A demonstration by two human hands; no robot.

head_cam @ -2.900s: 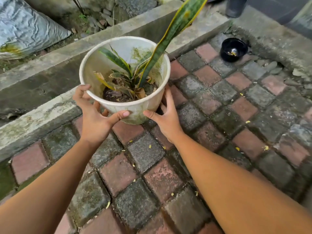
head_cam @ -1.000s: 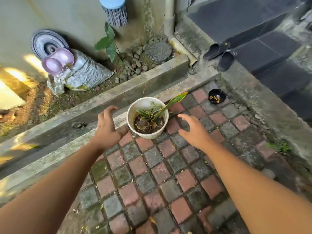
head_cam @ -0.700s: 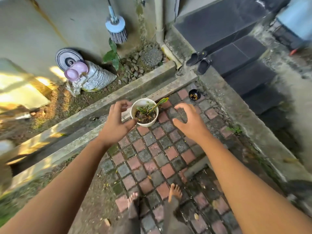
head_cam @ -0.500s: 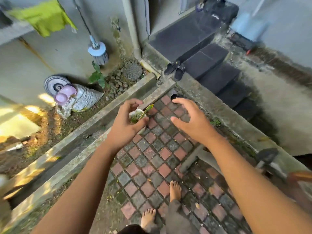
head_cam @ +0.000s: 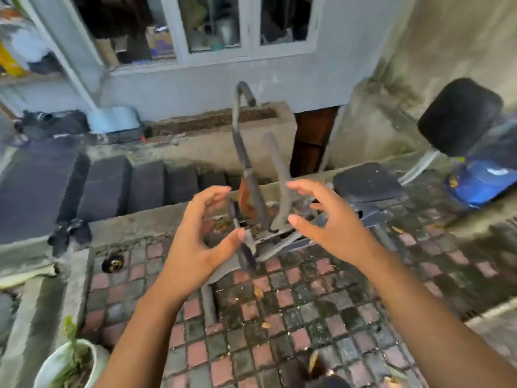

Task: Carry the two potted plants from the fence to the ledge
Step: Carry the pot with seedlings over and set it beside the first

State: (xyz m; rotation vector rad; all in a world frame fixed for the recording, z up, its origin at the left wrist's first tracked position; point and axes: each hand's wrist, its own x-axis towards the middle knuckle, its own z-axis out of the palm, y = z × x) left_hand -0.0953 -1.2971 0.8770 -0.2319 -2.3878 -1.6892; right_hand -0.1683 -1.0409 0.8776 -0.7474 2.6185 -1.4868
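Over paving, L hand (head_cam: pixel 195 242) & R hand (head_cam: pixel 333 222) spread, empty

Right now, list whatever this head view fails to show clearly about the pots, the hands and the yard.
- White round plastic pot with a thin green plant, head view: cut off by the bottom edge and the left forearm.
- Second potted plant and fence: out of frame.
- Grey metal exercise frame: motion-blurred, partly behind the empty left hand and right hand.
- Small black round dish: contents too small to tell.
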